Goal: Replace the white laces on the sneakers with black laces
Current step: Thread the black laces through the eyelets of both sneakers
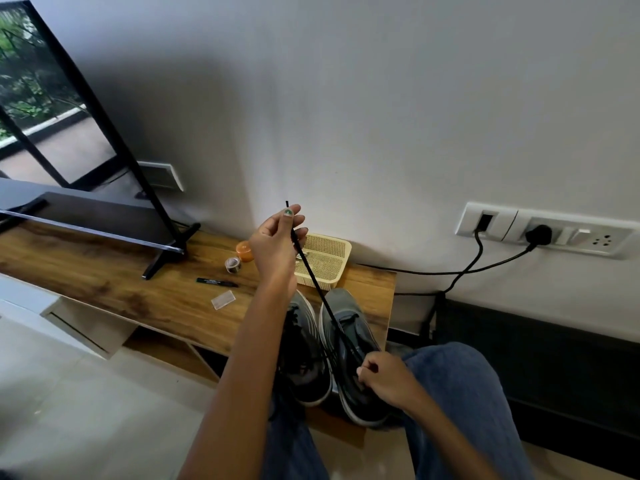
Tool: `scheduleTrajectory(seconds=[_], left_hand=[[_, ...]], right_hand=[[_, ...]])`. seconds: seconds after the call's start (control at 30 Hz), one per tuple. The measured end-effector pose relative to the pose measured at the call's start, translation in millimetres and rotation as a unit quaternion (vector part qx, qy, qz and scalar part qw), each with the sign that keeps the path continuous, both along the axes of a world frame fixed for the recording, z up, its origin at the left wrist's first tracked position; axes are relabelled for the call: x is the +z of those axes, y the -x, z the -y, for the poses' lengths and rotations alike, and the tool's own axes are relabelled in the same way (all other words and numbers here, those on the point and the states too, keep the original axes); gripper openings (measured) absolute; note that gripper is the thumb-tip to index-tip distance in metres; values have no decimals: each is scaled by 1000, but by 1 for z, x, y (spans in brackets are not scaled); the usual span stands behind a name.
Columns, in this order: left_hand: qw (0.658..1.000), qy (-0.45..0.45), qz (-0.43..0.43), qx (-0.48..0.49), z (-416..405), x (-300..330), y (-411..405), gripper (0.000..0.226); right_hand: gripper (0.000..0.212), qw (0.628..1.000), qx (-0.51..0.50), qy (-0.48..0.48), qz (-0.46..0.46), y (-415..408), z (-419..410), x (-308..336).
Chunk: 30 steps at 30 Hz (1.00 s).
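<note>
While fingers (294,216) pinch black lace (322,296), basket (337,271) holds something unclear.

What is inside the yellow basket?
The yellow basket looks nearly empty: mostly its mesh bottom shows. The left hand and the black lace cover its left part, so that stays hidden.

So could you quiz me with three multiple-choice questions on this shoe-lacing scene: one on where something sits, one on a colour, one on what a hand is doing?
1. Where is the cream basket?
A. on the floor
B. on the wooden shelf by the wall
C. on the person's lap

2. What colour is the lace being pulled?
A. white
B. red
C. black

3. What is the left hand doing?
A. pinching the lace
B. resting flat
C. holding the marker

Answers: B, it stands behind the sneakers; C, a dark taut line; A, its fingers are closed on the lace near its tip.
</note>
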<state>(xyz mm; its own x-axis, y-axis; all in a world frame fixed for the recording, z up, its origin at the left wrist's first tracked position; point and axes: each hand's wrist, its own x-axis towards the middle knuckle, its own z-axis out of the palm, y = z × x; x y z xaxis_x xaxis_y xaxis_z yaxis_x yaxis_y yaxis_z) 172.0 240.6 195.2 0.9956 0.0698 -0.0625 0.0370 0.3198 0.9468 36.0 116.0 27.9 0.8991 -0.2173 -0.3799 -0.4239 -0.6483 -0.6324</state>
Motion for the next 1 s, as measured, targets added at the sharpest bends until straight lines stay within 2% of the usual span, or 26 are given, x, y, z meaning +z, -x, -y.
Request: scheduleTrajectory(seconds=[0.07, 0.17, 0.27, 0.37, 0.43, 0.5, 0.6, 0.73, 0.87, 1.0], left_hand=[[999, -31, 12, -12, 2, -7, 0, 15], [991, -118, 33, -46, 7, -25, 4, 14], [971, -212, 14, -112, 17, -58, 9, 13], [932, -318, 3, -176, 26, -102, 14, 21], [891, -406, 14, -202, 31, -127, 16, 25], [863, -459, 9, -212, 33, -148, 20, 24], [848, -493, -24, -192, 34, -170, 25, 20], [840, -519, -33, -157, 39, -185, 25, 15], [839, -523, -37, -145, 51, -193, 23, 12], [858, -493, -53, -134, 59, -204, 27, 9]], right_hand=[[21, 1000, 2, -11, 12, -1, 1, -4], [3, 996, -43, -16, 81, -7, 7, -8], [15, 989, -97, 34, 110, -20, 17, -13], [14, 991, -80, 55, 91, -39, 22, -22], [13, 994, -60, 60, 75, -52, 22, -28], [21, 995, -34, 71, 67, -62, 21, -33], [28, 995, -23, 78, 59, -72, 22, -41], [24, 996, -55, 44, 58, -77, 29, -45], [25, 993, -74, -53, 70, -76, 47, -47], [27, 977, -118, -165, 59, -75, 56, -52]])
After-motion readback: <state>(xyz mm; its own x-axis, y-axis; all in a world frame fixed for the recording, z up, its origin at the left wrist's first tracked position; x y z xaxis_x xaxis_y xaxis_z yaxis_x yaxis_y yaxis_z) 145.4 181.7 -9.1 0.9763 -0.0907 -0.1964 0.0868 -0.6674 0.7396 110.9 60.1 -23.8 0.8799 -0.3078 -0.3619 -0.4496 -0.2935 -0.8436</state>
